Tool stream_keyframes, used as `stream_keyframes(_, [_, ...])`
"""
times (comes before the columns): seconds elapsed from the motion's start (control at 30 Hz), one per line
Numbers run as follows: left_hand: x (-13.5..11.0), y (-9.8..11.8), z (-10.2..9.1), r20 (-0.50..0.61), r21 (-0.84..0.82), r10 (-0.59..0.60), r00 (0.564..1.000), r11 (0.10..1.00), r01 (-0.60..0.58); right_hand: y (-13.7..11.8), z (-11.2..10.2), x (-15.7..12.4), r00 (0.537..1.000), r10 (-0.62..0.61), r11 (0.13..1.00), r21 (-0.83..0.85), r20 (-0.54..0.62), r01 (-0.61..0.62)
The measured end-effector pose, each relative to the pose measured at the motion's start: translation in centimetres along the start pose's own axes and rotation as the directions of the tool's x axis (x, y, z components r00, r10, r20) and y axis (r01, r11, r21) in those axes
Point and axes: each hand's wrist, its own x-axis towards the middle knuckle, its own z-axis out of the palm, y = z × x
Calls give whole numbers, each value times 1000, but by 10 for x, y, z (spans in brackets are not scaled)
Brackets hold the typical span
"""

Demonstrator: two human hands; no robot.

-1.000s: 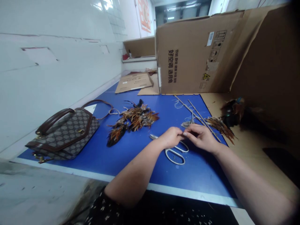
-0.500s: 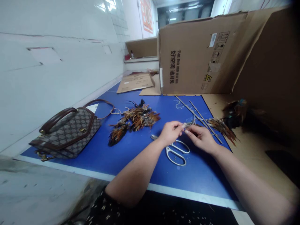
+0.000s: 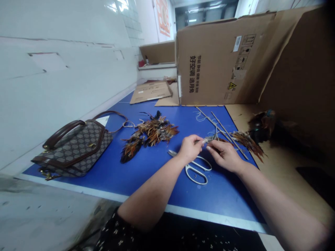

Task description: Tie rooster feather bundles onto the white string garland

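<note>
My left hand (image 3: 190,147) and my right hand (image 3: 225,154) meet over the blue table (image 3: 146,174), both pinched on a small greyish feather bundle (image 3: 209,139) held between their fingertips. White-handled scissors (image 3: 195,167) lie flat on the table just under my hands. Two thin sticks (image 3: 222,130) with pale thread run back from my fingers. A pile of brown and orange feathers (image 3: 150,134) lies to the left of my left hand.
A patterned brown handbag (image 3: 74,148) sits at the table's left end by the white wall. A large cardboard box (image 3: 217,59) stands at the back, with flat cardboard (image 3: 150,91) beside it. More feathers (image 3: 247,139) and a dark feather bunch (image 3: 263,123) lie at right.
My hands have lifted slightly and shifted toward the sticks, still pinched together on the small feather bundle. The scissors' handles show more now.
</note>
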Motion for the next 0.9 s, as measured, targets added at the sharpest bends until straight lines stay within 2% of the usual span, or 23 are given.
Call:
stream_keyframes(0.1, [-1, 4, -7, 106, 190, 129, 986, 971, -148, 0, -6, 0, 1000, -21, 999, -38, 20, 21])
stream_keyframes(0.17, [-2, 8, -10, 207, 262, 228, 951, 924, -278, 2, -10, 2, 999, -25, 999, -46, 42, 27])
stream_keyframes(0.23, [-5, 13, -11, 327, 251, 277, 903, 896, -366, 4, -13, 3, 998, -8, 1000, -17, 63, 9])
stream_keyframes(0.27, [-6, 15, -11, 370, 218, 267, 890, 906, -362, 5, -14, 4, 998, 11, 1000, 19, 69, -12])
stream_keyframes(0.3, [-7, 16, -10, 393, 169, 233, 889, 933, -319, 7, -14, 4, 997, 35, 997, 66, 64, -39])
stream_keyframes(0.37, [-9, 18, -8, 393, 35, 119, 912, 989, -144, 7, -15, 6, 995, 92, 981, 172, 26, -95])
stream_keyframes(0.43, [-10, 18, -5, 344, -126, 32, 938, 992, 13, 6, -14, 7, 991, 135, 960, 250, -21, -126])
stream_keyframes(0.47, [-10, 18, -4, 307, -204, 19, 952, 978, 47, 5, -14, 7, 989, 144, 954, 269, -33, -130])
stream_keyframes(0.53, [-8, 17, -1, 212, -318, 22, 977, 947, 48, 2, -11, 6, 990, 135, 956, 269, -35, -121])
stream_keyframes(0.63, [-6, 15, 2, 135, -360, -16, 991, 931, 64, 1, -5, 4, 996, 80, 977, 199, -36, -71])
stream_keyframes(0.8, [-5, 10, 2, 166, -273, -74, 983, 955, 118, 4, -1, 1, 998, -35, 996, 76, -44, 38])
stream_keyframes(0.9, [-6, 10, 4, 171, -287, -102, 980, 946, 148, 3, -3, 2, 996, -82, 996, 22, -24, 83])
